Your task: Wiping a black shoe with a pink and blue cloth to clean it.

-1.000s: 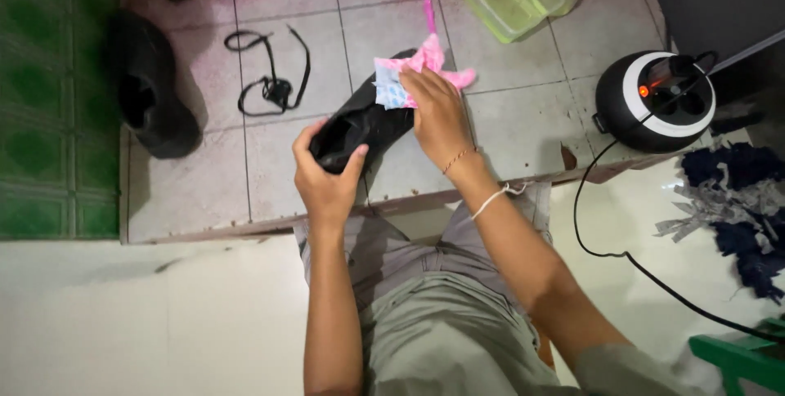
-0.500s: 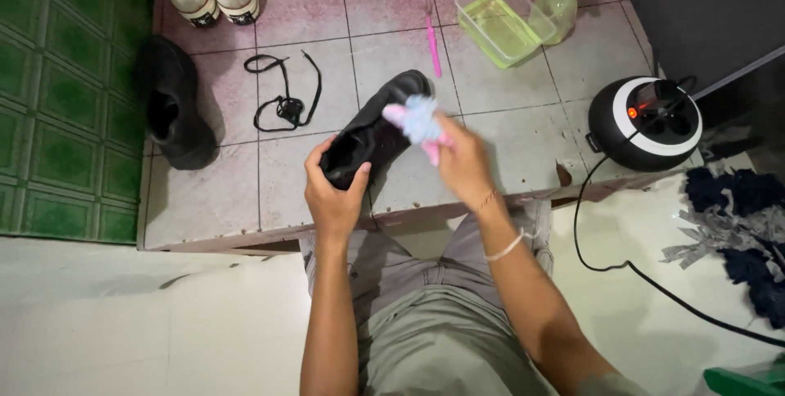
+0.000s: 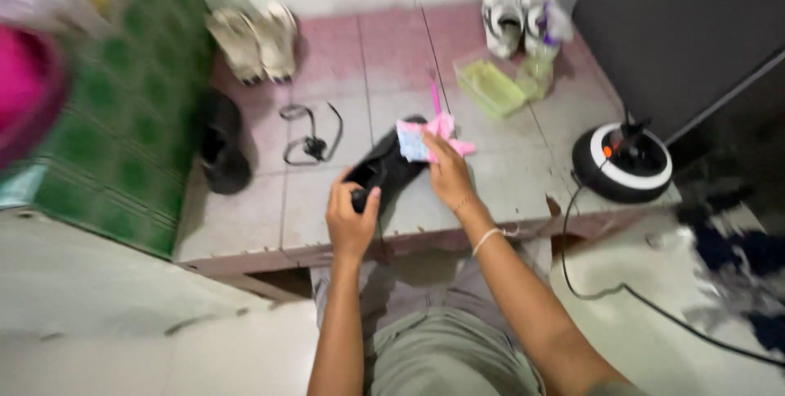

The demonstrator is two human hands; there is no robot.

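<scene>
The left hand (image 3: 352, 220) has its grip closed around the heel end of a black shoe (image 3: 386, 169), which lies slanted on the tiled platform (image 3: 245, 224), toe pointing to about 1 o'clock. The right hand (image 3: 448, 171) has its grip pinched on a pink and pale blue cloth (image 3: 425, 139), pressed against the toe part of the shoe.

To do this wiping well, I think the left hand should keep the heel firm so the shoe does not slide on the tiles, and the right hand should move the cloth in short strokes along the upper, turning to a clean part of the cloth when one side is dirty.

The shoe looks plain black and low; its opening faces up, and no laces are visible on it. The picture is a little blurred, so I cannot tell the material.

At 10 o'clock from the shoe lies a black lace (image 3: 311, 136), and further at 9 o'clock another black shoe (image 3: 221, 151). At 1 o'clock stands a green tray (image 3: 491, 87), and at 3 o'clock a round black and white device (image 3: 623, 163) with a cord.
</scene>
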